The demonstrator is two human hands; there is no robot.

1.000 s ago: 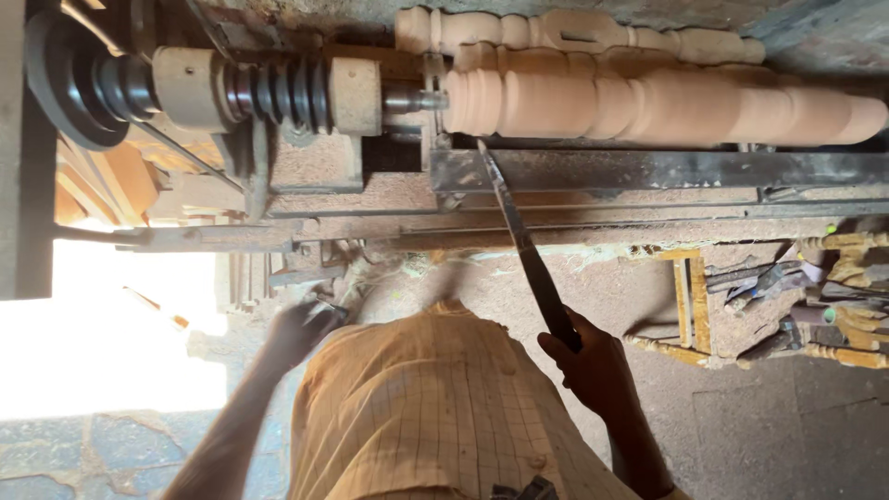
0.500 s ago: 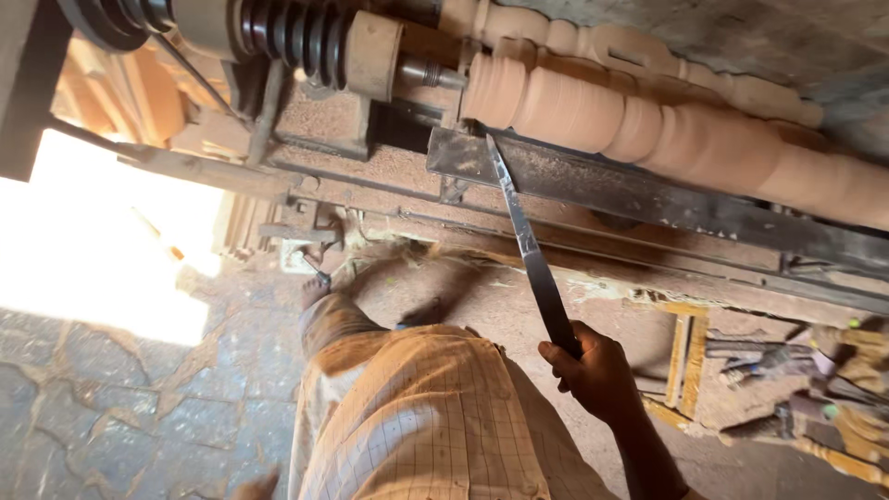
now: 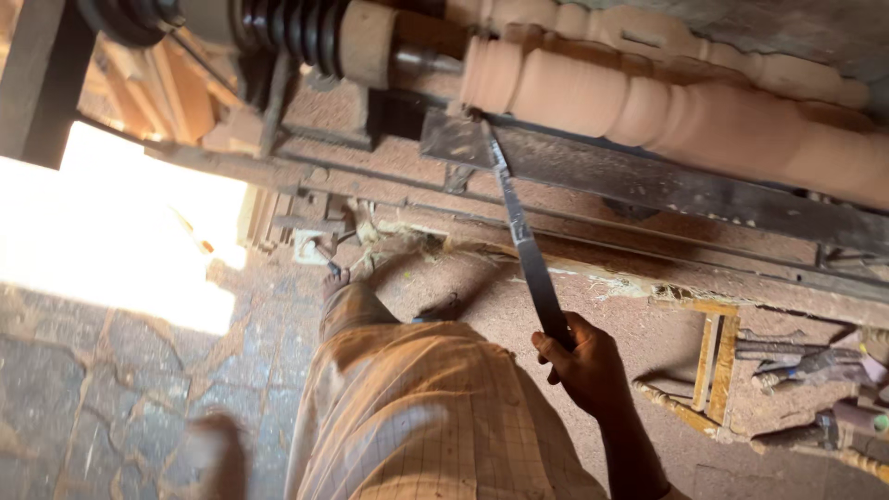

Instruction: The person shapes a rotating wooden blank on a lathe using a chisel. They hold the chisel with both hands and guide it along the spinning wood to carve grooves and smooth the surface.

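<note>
Fingers (image 3: 556, 347) of right hand (image 3: 585, 368) clenched round long chisel (image 3: 523, 243); blade tip on tool rest (image 3: 648, 185), just below turned wooden spindle (image 3: 667, 106). Left hand (image 3: 218, 449) blurred, grip unreadable.

My right hand (image 3: 585, 366), at the end of a forearm rising from the lower edge, is fisted around a tool handle, knuckles outward, while my left hand (image 3: 215, 454) is a low blur, grip indistinct.

Cracked stone floor (image 3: 83, 389) w/ sunlit patch (image 3: 120, 250)
</note>
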